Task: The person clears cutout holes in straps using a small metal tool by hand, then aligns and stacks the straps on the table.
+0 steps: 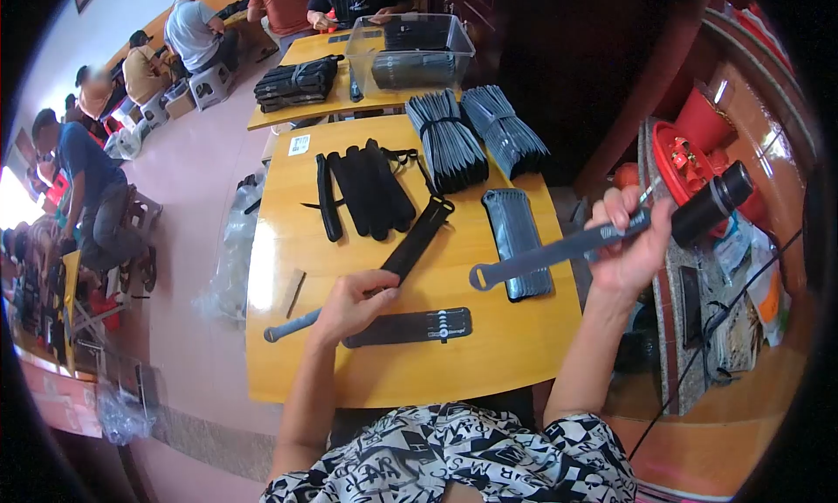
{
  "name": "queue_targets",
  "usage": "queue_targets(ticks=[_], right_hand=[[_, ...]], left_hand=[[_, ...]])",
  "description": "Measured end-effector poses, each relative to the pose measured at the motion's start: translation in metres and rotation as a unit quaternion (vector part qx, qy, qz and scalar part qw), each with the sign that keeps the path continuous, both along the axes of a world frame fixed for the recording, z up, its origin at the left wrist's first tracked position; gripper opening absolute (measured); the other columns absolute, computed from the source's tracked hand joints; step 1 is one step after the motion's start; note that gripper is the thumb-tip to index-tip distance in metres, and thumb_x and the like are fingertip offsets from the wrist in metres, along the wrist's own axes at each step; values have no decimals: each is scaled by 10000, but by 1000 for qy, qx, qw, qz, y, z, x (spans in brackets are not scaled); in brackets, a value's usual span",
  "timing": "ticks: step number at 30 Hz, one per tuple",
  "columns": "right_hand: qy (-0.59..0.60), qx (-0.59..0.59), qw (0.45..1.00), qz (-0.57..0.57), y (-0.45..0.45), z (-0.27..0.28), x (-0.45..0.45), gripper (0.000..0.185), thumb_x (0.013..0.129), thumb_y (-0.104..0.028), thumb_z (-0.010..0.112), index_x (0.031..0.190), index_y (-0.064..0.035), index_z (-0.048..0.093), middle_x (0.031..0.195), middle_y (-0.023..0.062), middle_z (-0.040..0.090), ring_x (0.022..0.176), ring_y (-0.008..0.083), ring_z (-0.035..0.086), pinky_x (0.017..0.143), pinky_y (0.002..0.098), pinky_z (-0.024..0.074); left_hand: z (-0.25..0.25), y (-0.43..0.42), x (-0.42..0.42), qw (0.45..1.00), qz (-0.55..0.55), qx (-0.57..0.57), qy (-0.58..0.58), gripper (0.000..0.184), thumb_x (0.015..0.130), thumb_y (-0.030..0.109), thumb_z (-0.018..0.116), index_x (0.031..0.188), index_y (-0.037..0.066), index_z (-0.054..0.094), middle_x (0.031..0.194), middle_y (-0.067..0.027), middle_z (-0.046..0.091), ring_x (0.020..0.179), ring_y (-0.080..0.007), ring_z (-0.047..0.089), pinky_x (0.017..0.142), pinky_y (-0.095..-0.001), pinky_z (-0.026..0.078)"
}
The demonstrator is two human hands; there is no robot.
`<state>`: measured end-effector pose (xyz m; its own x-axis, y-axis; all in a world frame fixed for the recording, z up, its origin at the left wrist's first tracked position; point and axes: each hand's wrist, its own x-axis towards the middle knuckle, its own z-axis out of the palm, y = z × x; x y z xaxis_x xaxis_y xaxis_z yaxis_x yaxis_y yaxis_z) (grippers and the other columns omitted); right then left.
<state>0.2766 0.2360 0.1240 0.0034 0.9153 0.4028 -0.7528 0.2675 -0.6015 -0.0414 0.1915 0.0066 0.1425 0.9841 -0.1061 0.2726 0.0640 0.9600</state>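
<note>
My left hand (pixel 356 304) is closed over the table, thumb and fingers pinching the near end of a black strap (pixel 417 241) with a loop at its far end. A grey strap's looped end (pixel 292 325) shows left of this hand; its other end is hidden. Just below lies a flat black strap piece (pixel 410 327) with white printing. Raised at the right, my right hand (pixel 630 241) grips a grey strap (pixel 550 254), its looped end pointing left. A thin pale rod (pixel 649 190) shows by its fingers; I cannot tell whether it is held.
Bundled grey straps (pixel 445 141) and black straps (pixel 371 189) lie on the yellow table (pixel 305 372). A clear bin (pixel 410 58) stands on the table beyond. At right, a black cylinder (pixel 711 204) and red basin (pixel 676 162) are by the counter. Several people sit at left.
</note>
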Motion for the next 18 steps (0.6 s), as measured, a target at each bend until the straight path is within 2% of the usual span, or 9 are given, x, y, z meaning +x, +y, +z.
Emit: queue_targets(ticks=[1,4,5,8,10,12,16,17,18], right_hand=[[-14,8,1000,-8,-8,-3,-1,379,860,-444,502,794,-72,478,656,29,447,464,91,330,395,219,286],[-95,-5,994,-63,-31,-5,-11,269,833,-302,535,805,-47,456,661,68,444,487,108,363,403,221,303],[-91,-8,994,-66,-38,-7,-14,217,808,-232,528,809,-29,453,670,90,452,504,123,389,413,217,313],[-109,-15,993,-41,-55,-8,-32,227,797,-232,536,807,-17,464,683,96,468,519,131,407,424,218,325],[-121,-1,992,26,-67,-12,-47,187,770,-181,538,796,-3,488,707,116,508,588,153,462,502,239,377],[-143,22,985,91,-78,-18,-64,176,756,-165,534,795,5,509,727,128,534,637,166,496,561,242,403],[-268,11,955,126,-98,-21,-70,108,729,-31,507,812,30,539,767,136,568,738,194,551,657,274,435],[-316,10,941,122,-101,-24,-65,110,722,5,494,816,34,543,772,132,570,748,194,558,664,280,440],[-364,9,924,117,-103,-27,-60,123,715,41,481,820,39,546,777,127,573,758,195,565,671,286,445]], left_hand=[[5,-4,-5,999,-26,-8,34,227,755,91,664,945,-30,642,969,-107,640,878,-166,593,775,-282,473],[17,-10,-14,971,-45,168,165,234,741,135,670,915,-19,648,983,-138,638,979,-273,568,839,-352,451],[15,-14,-17,957,-33,209,198,256,736,128,665,950,-10,637,1087,-160,596,1051,-338,520,891,-381,420],[31,-32,-7,924,37,257,281,302,725,108,673,1001,-3,620,1225,-180,512,1152,-324,471,928,-394,395],[32,-44,5,978,-9,206,18,400,773,170,656,1106,-23,551,1257,-184,483,1207,-301,417,967,-394,349],[35,-59,32,960,-39,161,-225,448,794,210,651,1142,-38,515,1252,-186,485,1214,-279,411,977,-379,336],[16,-84,32,950,-163,-46,-262,357,847,152,596,1133,-41,505,1085,-117,564,1010,-199,534,890,-307,398],[18,-90,26,949,-189,-100,-230,247,855,108,573,1060,-28,542,947,-76,591,887,-156,549,799,-290,430],[15,-97,18,964,-187,-85,-171,226,849,98,575,1039,-23,549,923,-79,594,865,-159,555,776,-293,435]])
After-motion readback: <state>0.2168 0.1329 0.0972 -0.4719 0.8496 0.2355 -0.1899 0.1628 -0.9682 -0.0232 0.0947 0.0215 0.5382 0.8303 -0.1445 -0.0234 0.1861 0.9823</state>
